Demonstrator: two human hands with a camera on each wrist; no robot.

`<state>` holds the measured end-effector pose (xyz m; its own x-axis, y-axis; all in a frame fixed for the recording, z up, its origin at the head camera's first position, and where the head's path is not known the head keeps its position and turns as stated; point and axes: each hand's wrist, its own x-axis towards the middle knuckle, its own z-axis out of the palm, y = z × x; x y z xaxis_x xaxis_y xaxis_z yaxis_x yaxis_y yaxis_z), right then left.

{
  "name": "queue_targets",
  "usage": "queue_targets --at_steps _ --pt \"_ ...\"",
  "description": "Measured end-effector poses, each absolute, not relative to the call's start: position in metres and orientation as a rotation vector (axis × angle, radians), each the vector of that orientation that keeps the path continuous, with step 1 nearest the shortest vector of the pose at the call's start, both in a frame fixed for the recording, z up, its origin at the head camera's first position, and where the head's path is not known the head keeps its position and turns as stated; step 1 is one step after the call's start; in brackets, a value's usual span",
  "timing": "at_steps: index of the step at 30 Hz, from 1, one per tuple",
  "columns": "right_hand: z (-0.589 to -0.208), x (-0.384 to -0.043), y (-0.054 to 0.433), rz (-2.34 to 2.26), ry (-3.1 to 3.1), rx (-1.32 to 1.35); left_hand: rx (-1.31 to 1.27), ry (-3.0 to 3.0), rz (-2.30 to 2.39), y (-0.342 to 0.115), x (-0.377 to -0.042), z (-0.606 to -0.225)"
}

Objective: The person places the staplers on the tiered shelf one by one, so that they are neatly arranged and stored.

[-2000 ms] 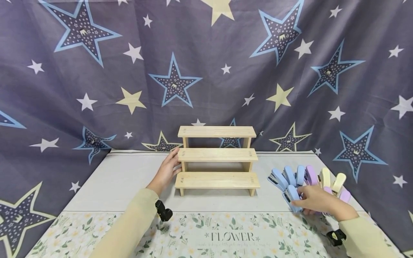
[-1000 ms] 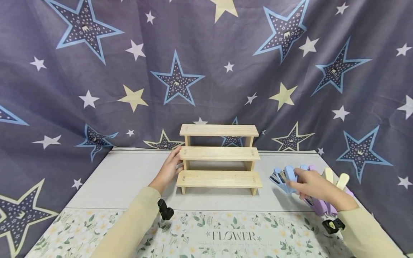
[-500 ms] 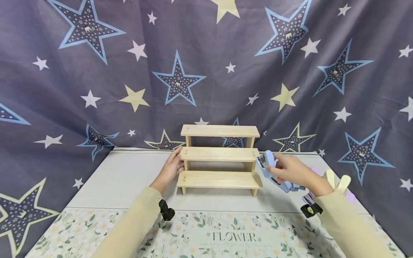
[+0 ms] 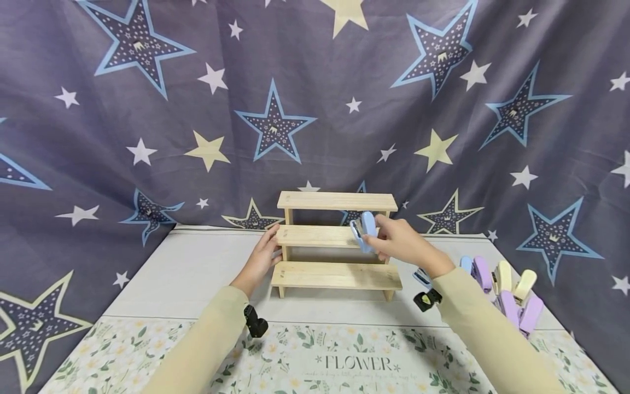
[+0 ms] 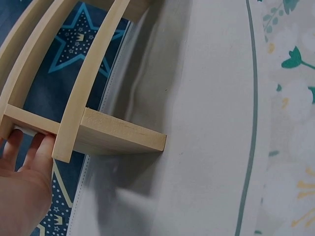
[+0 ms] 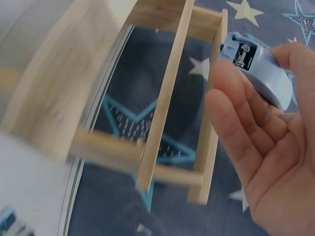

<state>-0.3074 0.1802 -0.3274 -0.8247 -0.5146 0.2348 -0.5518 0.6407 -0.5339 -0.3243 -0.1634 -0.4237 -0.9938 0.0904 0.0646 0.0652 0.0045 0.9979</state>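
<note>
A three-tier wooden step shelf [image 4: 337, 276] stands at the middle of the table. My left hand [image 4: 257, 260] rests against its left side, fingertips at the end of the middle tier; in the left wrist view those fingers [image 5: 34, 150] touch the side piece from below. With thumb and fingers, my right hand [image 4: 406, 241] pinches a light blue stapler [image 4: 368, 227], tilted up in front of the right part of the middle tier. The right wrist view shows this stapler [image 6: 270, 76] between thumb and fingertips, its metal end facing the shelf.
On the right lie purple staplers [image 4: 482, 273], yellow staplers [image 4: 525, 284] and a blue stapler [image 4: 465, 264]. Another blue stapler [image 4: 421, 277] is partly covered by the right forearm. A starry curtain [image 4: 315, 158] hangs close behind the shelf; a floral mat [image 4: 275, 355] covers the front.
My right hand has lifted a blue stapler from the group on the right and carried it left and up to the shelf. The left hand has stayed against the shelf's side.
</note>
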Motion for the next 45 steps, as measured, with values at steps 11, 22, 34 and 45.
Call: queue_targets --at_steps 11,22,34,45 --pt "-0.312 -0.342 0.107 1.185 -2.691 0.815 0.147 2.222 2.167 -0.163 -0.322 -0.419" --pt "-0.301 -0.367 0.064 1.158 -2.731 0.679 0.148 2.223 2.194 -0.162 -0.323 -0.423" --pt "-0.304 -0.383 0.043 1.188 -2.744 0.516 0.126 2.233 2.181 -0.163 -0.322 -0.422" --pt "-0.31 -0.391 0.032 1.168 -2.722 0.389 0.148 2.228 2.193 -0.161 -0.323 -0.423"
